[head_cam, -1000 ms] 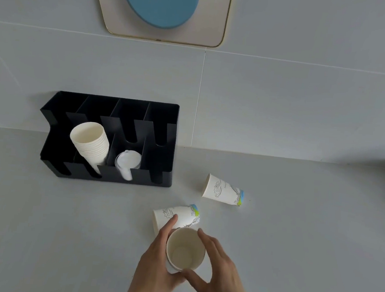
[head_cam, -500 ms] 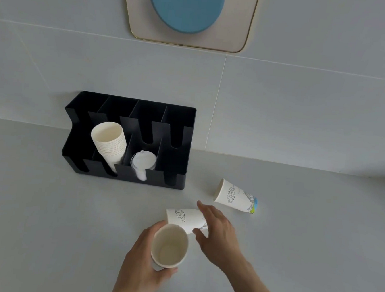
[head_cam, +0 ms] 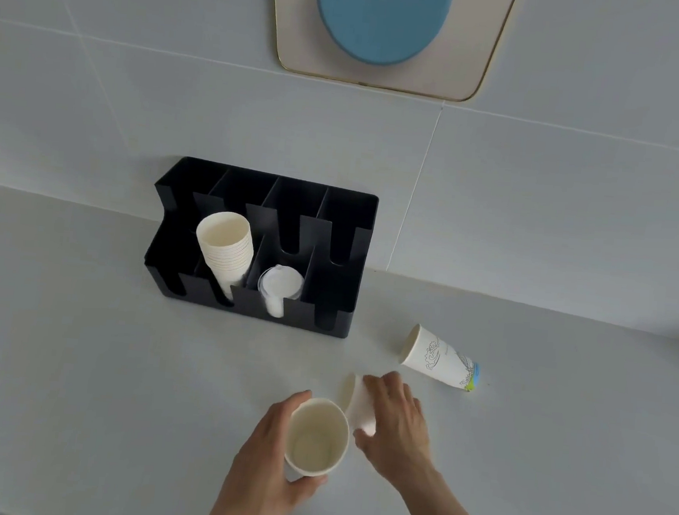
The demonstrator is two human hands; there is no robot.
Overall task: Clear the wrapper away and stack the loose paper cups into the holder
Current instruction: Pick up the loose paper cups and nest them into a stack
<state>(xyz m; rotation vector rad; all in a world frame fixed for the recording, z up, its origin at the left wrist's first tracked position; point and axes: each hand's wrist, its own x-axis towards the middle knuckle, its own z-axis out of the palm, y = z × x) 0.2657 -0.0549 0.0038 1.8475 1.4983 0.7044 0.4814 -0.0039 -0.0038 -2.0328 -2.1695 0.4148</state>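
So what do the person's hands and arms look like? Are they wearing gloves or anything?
No gloves. The left hand and right hand are both bare, with no rings, watch or bracelets showing. The forearms are bare too, and no sleeve shows anywhere in the picture.

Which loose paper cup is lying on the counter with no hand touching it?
The printed cup right of the black holder. The left hand holds one upright; the right hand grips another.

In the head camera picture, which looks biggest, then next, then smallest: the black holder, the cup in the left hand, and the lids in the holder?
1. Black holder, easily the biggest.
2. Cup in the left hand; it sits nearest the camera, which makes it look larger.
3. Lids, smallest, though partly hidden by the holder's front wall.
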